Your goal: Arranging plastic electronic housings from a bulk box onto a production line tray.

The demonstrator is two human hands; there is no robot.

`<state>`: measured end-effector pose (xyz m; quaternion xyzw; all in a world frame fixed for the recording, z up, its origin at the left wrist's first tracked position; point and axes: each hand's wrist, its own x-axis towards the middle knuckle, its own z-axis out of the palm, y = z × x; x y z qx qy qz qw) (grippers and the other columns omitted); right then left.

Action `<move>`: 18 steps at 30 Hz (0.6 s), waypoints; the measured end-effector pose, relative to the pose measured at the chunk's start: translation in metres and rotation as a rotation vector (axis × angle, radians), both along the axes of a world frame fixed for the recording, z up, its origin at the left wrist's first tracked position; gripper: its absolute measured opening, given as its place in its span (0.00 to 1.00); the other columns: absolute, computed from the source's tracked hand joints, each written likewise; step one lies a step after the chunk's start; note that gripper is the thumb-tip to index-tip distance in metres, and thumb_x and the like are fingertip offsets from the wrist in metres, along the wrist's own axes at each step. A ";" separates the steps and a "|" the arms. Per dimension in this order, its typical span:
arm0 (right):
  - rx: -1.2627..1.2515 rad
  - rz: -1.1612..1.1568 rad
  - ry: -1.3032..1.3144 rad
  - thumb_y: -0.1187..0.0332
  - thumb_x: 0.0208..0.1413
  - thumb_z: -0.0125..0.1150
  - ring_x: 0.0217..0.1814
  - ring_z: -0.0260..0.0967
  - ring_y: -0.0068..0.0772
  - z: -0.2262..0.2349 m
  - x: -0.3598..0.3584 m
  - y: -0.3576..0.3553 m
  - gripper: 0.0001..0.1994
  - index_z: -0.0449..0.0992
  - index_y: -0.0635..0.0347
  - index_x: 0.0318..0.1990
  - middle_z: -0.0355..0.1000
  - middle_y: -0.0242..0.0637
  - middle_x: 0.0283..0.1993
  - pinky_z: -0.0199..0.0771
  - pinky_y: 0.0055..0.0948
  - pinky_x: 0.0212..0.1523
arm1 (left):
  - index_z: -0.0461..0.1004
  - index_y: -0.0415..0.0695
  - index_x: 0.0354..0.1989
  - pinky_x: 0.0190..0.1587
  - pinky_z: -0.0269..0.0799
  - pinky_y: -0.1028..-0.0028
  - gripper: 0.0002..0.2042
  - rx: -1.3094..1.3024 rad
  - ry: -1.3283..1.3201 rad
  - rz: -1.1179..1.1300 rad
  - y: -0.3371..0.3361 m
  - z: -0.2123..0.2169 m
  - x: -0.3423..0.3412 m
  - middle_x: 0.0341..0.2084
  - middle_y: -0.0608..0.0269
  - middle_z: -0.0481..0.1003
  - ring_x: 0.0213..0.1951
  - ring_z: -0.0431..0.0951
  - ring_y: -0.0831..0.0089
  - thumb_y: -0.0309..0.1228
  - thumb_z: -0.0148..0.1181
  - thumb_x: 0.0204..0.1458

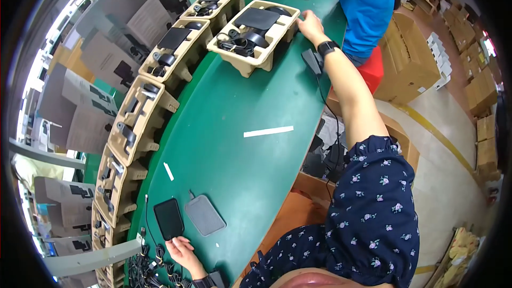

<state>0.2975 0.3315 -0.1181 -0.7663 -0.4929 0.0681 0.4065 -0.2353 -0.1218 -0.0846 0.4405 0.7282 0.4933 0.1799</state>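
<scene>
At the lower left, the curled fingers of my left hand (184, 253) are at the lower end of a black smartphone (169, 218) with a dark screen. Right beside the phone lies a flat grey rectangular pad (205, 215) with a short cable at its top. My right arm stretches far forward, and my right hand (312, 25) is at the right end of a beige moulded-pulp tray (246, 67), its fingertips partly hidden at the rim. That tray carries a black flat pad (257, 18), a coiled black cable (237, 45) and black rounded parts.
More pulp trays (143, 120) line the green table's (234, 101) left side, beside printed grey boxes (98, 56). Bundled black cables (154, 266) lie lower left. A black power adapter (312, 62) sits at the right edge, its cord hanging down. Ahead sits a person in blue (368, 5).
</scene>
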 end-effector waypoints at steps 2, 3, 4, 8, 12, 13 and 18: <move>-0.156 0.139 -0.109 0.58 0.47 0.57 0.57 0.60 0.48 -0.001 0.002 0.024 0.22 0.66 0.58 0.50 0.66 0.47 0.52 0.63 0.42 0.54 | 0.59 0.44 0.25 0.14 0.49 0.87 0.11 -0.010 0.008 0.022 -0.002 0.004 0.000 0.15 0.69 0.65 0.11 0.55 0.89 0.32 0.40 0.61; -0.301 0.172 -0.041 0.59 0.47 0.56 0.59 0.59 0.49 -0.006 0.021 0.037 0.24 0.65 0.58 0.52 0.65 0.48 0.54 0.63 0.44 0.54 | 0.59 0.44 0.25 0.14 0.48 0.87 0.11 -0.014 -0.009 0.026 0.001 0.003 0.003 0.14 0.69 0.65 0.11 0.55 0.89 0.32 0.40 0.61; -0.331 0.225 -0.204 0.58 0.45 0.58 0.57 0.61 0.50 -0.010 0.043 0.045 0.27 0.64 0.60 0.53 0.65 0.50 0.54 0.64 0.44 0.53 | 0.59 0.44 0.25 0.14 0.48 0.87 0.11 -0.012 -0.016 0.013 0.004 0.001 0.005 0.14 0.69 0.65 0.11 0.55 0.89 0.32 0.40 0.61; -0.451 0.338 -0.068 0.48 0.35 0.68 0.50 0.69 0.46 -0.022 0.048 0.047 0.34 0.71 0.71 0.44 0.69 0.51 0.48 0.68 0.35 0.47 | 0.59 0.44 0.25 0.14 0.47 0.87 0.11 -0.027 -0.014 0.046 0.001 0.002 0.005 0.14 0.69 0.65 0.11 0.54 0.89 0.32 0.40 0.61; -0.197 0.301 0.221 0.56 0.46 0.62 0.16 0.63 0.22 -0.010 0.051 0.006 0.19 0.70 0.66 0.23 0.66 0.33 0.18 0.61 0.24 0.18 | 0.59 0.45 0.25 0.14 0.47 0.86 0.12 -0.029 0.033 0.050 -0.002 0.001 0.001 0.14 0.69 0.65 0.11 0.54 0.89 0.33 0.39 0.61; -0.057 0.226 0.137 0.57 0.47 0.61 0.16 0.63 0.22 -0.009 0.068 -0.001 0.18 0.70 0.66 0.25 0.67 0.34 0.19 0.62 0.24 0.18 | 0.59 0.46 0.25 0.13 0.47 0.86 0.12 -0.011 0.024 0.045 0.001 -0.003 0.001 0.13 0.70 0.64 0.11 0.54 0.89 0.33 0.40 0.61; 0.551 0.079 0.434 0.59 0.53 0.58 0.20 0.65 0.19 0.050 0.003 -0.066 0.17 0.66 0.67 0.40 0.67 0.31 0.24 0.63 0.20 0.19 | 0.58 0.46 0.25 0.13 0.50 0.84 0.12 0.040 -0.053 0.083 0.009 -0.003 -0.024 0.12 0.70 0.62 0.12 0.57 0.85 0.36 0.40 0.61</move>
